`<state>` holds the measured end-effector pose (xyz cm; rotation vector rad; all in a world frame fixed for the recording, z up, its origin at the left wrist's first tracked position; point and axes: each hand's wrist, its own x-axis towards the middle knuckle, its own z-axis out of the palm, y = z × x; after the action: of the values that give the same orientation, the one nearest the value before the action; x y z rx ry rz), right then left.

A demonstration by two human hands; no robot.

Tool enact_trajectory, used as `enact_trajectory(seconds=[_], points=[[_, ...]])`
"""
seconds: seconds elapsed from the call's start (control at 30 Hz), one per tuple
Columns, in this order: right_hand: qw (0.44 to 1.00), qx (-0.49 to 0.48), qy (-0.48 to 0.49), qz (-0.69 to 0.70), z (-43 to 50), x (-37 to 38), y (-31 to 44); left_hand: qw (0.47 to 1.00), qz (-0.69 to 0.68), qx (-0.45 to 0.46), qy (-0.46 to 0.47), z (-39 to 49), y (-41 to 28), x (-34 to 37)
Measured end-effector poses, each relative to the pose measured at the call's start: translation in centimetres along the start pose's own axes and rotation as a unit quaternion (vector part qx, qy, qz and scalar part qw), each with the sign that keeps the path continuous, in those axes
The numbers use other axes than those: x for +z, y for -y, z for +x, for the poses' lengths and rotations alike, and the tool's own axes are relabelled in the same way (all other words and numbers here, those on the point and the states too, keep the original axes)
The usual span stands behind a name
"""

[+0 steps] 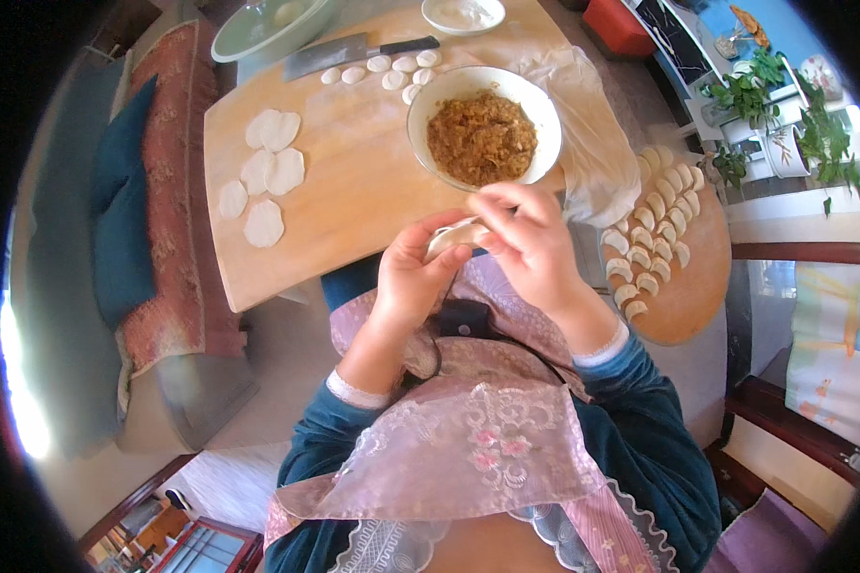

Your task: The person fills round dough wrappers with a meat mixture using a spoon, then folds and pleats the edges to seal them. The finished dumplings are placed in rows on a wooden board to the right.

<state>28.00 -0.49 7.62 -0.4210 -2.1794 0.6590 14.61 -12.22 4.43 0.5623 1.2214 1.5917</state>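
A half-moon dumpling (450, 242) is held between both hands, just below the filling bowl. My left hand (413, 268) cups it from the left, thumb along its lower edge. My right hand (534, 251) grips its right end with thumb and fingers; whether the edge is sealed all along cannot be told. The white enamel bowl (545, 114) holds brown minced filling (481, 136) and stands at the front of the wooden board (344, 236). Flat round dough wrappers (284, 172) lie at the board's left. Small dough pieces (394, 80) lie behind the bowl, near a cleaver (330, 57).
A round board (677, 315) with rows of dumplings (641, 236) is at the right. White cloth (595, 143) drapes over the table's right edge. A dish of flour (464, 16) and a pale green basin (265, 46) stand at the back. A sofa (172, 215) is at the left.
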Motion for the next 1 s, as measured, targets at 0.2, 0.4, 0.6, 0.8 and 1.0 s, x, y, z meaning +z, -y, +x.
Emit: enact_trajectory(seconds=[0.2,0.4,0.6,0.8,1.0], points=[[0.945,0.289,0.051,0.144,-1.9,-0.2,0.7,0.990,-0.126,0.064,-0.010,0.1,0.2,-0.1],[0.959,0.233,-0.044,0.156,-2.3,1.4,1.0,0.991,-0.090,0.093,-0.018,-0.1,0.4,0.6],[0.988,0.111,-0.085,0.069,-2.2,1.8,0.5,0.991,-0.027,0.132,-0.020,-0.2,0.8,1.2],[0.995,0.048,-0.088,0.001,-1.9,1.2,1.2,0.997,-0.031,0.052,-0.048,-0.5,0.3,0.8],[0.999,-0.001,-0.033,-0.035,-0.5,0.4,1.5,0.990,-0.001,0.136,-0.036,-0.4,0.3,1.5]])
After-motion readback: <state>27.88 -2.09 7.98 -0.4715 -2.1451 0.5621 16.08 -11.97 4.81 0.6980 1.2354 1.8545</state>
